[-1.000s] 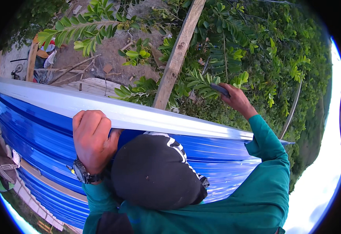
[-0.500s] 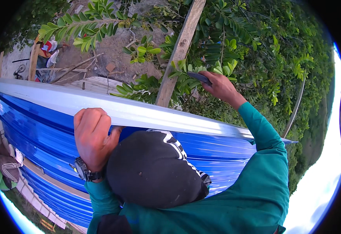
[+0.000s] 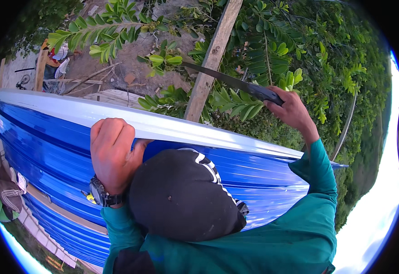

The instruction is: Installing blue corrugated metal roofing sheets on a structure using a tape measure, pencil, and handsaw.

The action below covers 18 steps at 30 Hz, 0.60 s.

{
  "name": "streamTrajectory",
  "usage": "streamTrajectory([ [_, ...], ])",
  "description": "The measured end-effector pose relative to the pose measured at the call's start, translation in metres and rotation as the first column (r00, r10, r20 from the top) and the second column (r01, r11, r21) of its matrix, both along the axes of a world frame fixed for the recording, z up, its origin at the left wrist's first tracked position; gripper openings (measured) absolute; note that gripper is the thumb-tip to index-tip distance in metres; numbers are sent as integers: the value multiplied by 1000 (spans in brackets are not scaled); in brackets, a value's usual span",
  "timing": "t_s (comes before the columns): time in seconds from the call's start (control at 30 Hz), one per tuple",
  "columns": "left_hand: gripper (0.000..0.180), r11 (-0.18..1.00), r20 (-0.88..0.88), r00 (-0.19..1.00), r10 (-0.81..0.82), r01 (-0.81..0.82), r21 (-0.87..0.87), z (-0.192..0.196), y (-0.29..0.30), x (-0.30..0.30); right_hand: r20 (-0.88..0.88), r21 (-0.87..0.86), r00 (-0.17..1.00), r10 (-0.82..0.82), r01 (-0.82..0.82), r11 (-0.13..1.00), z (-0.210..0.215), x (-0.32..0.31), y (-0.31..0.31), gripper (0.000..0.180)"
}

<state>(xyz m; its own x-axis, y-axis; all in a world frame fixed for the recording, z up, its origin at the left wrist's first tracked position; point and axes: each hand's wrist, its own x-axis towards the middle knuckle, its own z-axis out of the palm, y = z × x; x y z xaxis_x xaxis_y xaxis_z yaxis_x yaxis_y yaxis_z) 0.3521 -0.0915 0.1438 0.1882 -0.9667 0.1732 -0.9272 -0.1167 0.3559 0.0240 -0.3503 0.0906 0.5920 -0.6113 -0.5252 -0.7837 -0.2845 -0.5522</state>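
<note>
My right hand [image 3: 291, 109] is closed round the dark handle of a machete [image 3: 229, 80]. The long, slightly curved blade points left, crossing in front of a wooden board [image 3: 215, 48], with its tip near a leafy branch [image 3: 165, 59]. Green leaves surround the blade on both sides; whether it touches any, I cannot tell. With fingers curled, my left hand [image 3: 112, 153] grips the white metal edge trim [image 3: 172, 130] of a blue corrugated roof sheet [image 3: 49, 141]. A black watch is on that wrist.
Dense foliage [image 3: 322, 55] fills the far right. Beyond the trim, bare ground lies lower down, with another person [image 3: 58, 61] at the far left. A second person [image 3: 7, 196] in a cap is at the left rim. A rounded black cloth [image 3: 176, 196] covers part of the sheet.
My right hand has moved right and slightly nearer with the machete. Its blade, mostly hidden in leaves before, now shows across the board. My left hand stays on the trim.
</note>
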Motion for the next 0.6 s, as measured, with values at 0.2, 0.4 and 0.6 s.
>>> streamTrajectory([
  [0.2,31,1000,-22,1000,9,-9,16,-2,3,2,86,-33,992,88,-85,996,94,0,-3,37],
  [0.4,33,1000,-31,999,13,-13,3,3,10,2,78,-193,989,-129,142,971,180,-29,-1,38],
  [0.6,34,999,-58,998,-21,18,-45,-3,16,-1,-282,-443,942,-185,43,895,239,-50,0,29],
])
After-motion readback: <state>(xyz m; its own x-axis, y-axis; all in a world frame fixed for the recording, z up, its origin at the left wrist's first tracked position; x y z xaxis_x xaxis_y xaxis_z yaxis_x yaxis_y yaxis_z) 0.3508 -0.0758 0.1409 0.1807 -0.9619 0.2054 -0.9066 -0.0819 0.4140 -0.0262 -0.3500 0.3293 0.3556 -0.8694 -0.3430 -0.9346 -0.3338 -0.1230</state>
